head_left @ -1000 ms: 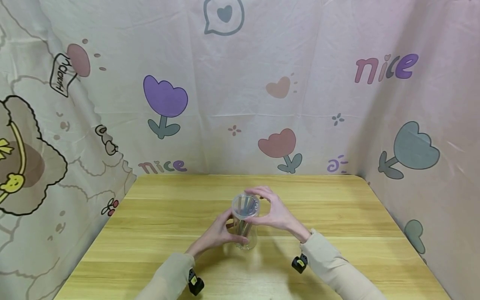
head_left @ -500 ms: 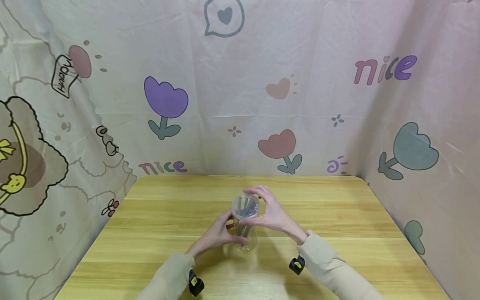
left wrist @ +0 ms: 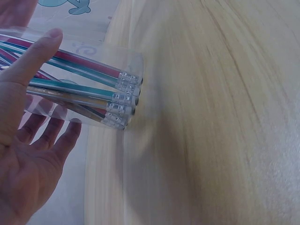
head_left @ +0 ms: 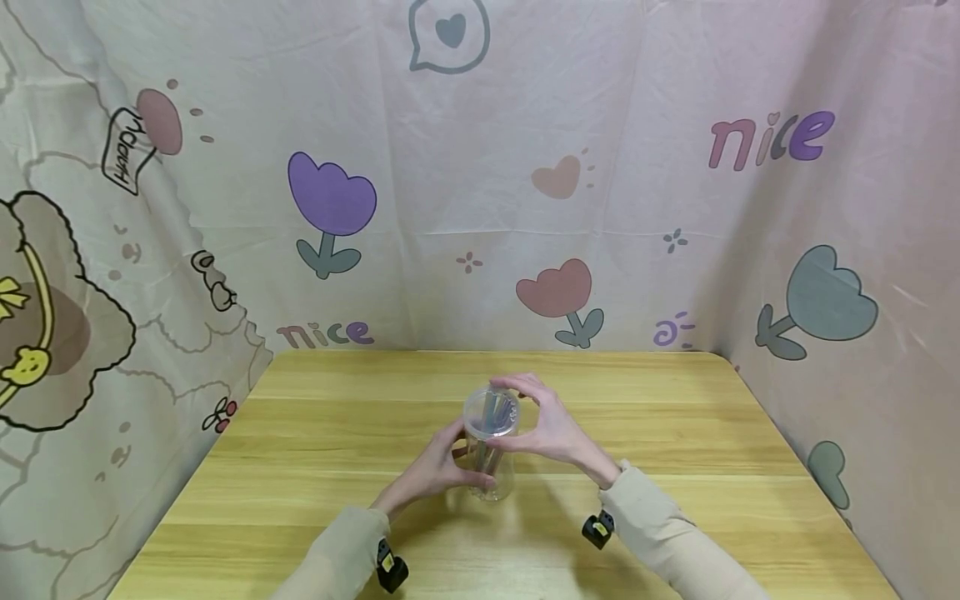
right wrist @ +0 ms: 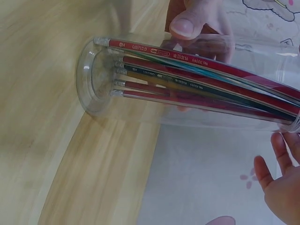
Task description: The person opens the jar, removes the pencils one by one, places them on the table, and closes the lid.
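Observation:
A clear plastic jar (head_left: 504,482) stands upright near the middle of the wooden table. Inside it lean several pencils (right wrist: 164,52), red, teal, dark green and yellowish, their eraser ends at the bottom. My left hand (head_left: 437,467) grips the jar's side, thumb across the near face; its fingers curve round the wall in the left wrist view. At the top, my right hand (head_left: 553,427) holds the rim of the clear lid (head_left: 491,414) between thumb and fingers. The lid sits on the jar's mouth. Part of the right hand is cut off in its wrist view.
The wooden table (head_left: 300,467) extends on all sides of the jar. Behind it and at both sides hangs a pale printed cloth (head_left: 450,192). Each wrist wears a small black camera (head_left: 392,568) below its sleeve.
My right hand shifts slightly left, then back right, around the lid. The pencils seen through the lid lie a little differently. My left hand and the jar stay in place.

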`<state>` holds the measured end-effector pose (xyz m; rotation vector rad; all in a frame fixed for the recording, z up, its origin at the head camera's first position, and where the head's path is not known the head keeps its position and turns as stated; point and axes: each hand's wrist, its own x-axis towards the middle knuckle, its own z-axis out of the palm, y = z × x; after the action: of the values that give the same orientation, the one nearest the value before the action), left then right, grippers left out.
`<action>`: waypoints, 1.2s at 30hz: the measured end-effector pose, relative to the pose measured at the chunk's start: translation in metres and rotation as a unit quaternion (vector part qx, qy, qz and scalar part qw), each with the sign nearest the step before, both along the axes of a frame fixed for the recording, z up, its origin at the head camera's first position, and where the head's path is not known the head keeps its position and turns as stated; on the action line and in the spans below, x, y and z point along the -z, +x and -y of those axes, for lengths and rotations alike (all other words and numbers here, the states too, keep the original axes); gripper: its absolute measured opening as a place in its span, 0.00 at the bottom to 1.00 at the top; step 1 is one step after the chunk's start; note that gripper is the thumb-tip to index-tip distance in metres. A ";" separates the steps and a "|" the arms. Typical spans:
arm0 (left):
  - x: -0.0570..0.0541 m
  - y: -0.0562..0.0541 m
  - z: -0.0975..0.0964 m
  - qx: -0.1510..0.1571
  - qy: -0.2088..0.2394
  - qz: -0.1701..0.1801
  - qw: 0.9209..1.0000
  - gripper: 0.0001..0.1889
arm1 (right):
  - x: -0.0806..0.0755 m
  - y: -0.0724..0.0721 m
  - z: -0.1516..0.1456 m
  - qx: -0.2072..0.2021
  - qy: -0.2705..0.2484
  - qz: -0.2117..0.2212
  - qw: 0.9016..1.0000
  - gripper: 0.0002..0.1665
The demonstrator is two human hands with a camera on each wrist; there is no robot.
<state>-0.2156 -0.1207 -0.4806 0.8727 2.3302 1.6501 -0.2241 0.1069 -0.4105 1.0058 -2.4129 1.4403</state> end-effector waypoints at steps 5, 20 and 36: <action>0.000 0.000 0.000 0.003 0.001 0.000 1.000 0.50 | 0.000 0.001 0.001 -0.002 0.020 -0.009 1.000 0.51; 0.000 0.000 0.000 0.004 0.005 -0.002 1.000 0.52 | -0.001 0.002 0.003 0.008 -0.011 -0.007 1.000 0.45; 0.000 0.000 0.000 -0.002 -0.002 0.004 1.000 0.50 | -0.002 0.001 -0.003 -0.025 -0.008 -0.023 0.999 0.45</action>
<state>-0.2156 -0.1208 -0.4805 0.8594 2.3313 1.6458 -0.2234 0.1096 -0.4080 1.0900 -2.3580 1.4334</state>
